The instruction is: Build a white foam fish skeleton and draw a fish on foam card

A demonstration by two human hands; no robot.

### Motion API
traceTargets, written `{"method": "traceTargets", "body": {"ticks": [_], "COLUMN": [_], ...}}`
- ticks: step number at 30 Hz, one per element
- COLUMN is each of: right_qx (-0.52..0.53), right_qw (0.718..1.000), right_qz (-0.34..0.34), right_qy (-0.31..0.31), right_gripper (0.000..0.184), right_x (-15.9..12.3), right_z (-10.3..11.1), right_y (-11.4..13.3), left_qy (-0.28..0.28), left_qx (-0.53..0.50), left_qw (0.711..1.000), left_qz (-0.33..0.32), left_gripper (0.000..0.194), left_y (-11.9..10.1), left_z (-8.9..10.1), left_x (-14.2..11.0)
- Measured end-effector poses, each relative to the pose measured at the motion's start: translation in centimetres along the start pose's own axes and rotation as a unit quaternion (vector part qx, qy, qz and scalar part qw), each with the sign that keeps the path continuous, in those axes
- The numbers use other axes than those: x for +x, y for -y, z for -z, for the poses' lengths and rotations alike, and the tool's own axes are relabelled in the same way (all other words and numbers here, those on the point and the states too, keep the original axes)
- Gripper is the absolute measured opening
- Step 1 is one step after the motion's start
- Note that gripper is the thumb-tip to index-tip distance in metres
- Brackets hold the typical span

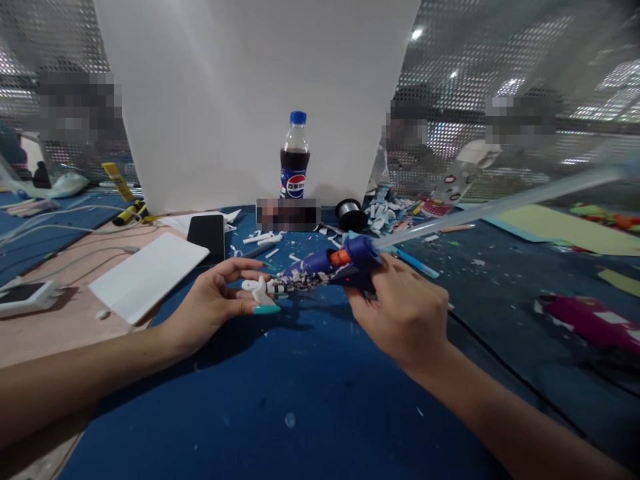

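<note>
My right hand is wrapped round the handle of a blue hot glue gun, whose dirty, glue-crusted nozzle points left. A long translucent glue stick sticks out of its back, up to the right. Between the thumb and fingers of my left hand is a small white piece with a rounded end; its kind is unclear. The nozzle tip is at this piece, and whether they touch I cannot tell. Both hands are above the blue mat.
A cola bottle stands before a white board. A spool of wire, white scraps and a dark phone lie behind my hands. White foam sheet is left. A magenta glue gun and black cord are right.
</note>
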State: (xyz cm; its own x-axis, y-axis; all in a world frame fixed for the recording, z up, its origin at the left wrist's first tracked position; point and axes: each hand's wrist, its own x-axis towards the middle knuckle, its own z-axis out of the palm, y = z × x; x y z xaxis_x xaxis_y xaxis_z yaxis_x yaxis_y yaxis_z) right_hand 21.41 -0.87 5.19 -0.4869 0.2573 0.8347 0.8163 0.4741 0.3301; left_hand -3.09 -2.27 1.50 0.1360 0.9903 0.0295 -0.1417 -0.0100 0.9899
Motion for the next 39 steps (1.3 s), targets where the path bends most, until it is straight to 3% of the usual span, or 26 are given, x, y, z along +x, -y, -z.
{"method": "traceTargets", "body": {"ticks": [9, 25, 39], "right_qx": [0.017, 0.083, 0.102], "right_qw": [0.999, 0.993, 0.993], "right_qz": [-0.04, -0.082, -0.052], "right_qy": [-0.012, 0.014, 0.003], "right_gripper": [0.006, 0.012, 0.026], "right_x": [0.1, -0.2, -0.4], "right_z": [-0.8, -1.0, -1.0], "right_y": [-0.7, 0.4, 0.5], "left_qy": [-0.034, 0.007, 0.041], "left_qx": [0.016, 0.004, -0.02], "left_qw": [0.999, 1.0, 0.999], "left_qz": [-0.034, 0.014, 0.01], "left_gripper": [0.052, 0.053, 0.049], "left_y": [0.3, -0.1, -0.1], "left_z": [0.3, -0.3, -0.3], "left_x": [0.0, 0.0, 0.1]}}
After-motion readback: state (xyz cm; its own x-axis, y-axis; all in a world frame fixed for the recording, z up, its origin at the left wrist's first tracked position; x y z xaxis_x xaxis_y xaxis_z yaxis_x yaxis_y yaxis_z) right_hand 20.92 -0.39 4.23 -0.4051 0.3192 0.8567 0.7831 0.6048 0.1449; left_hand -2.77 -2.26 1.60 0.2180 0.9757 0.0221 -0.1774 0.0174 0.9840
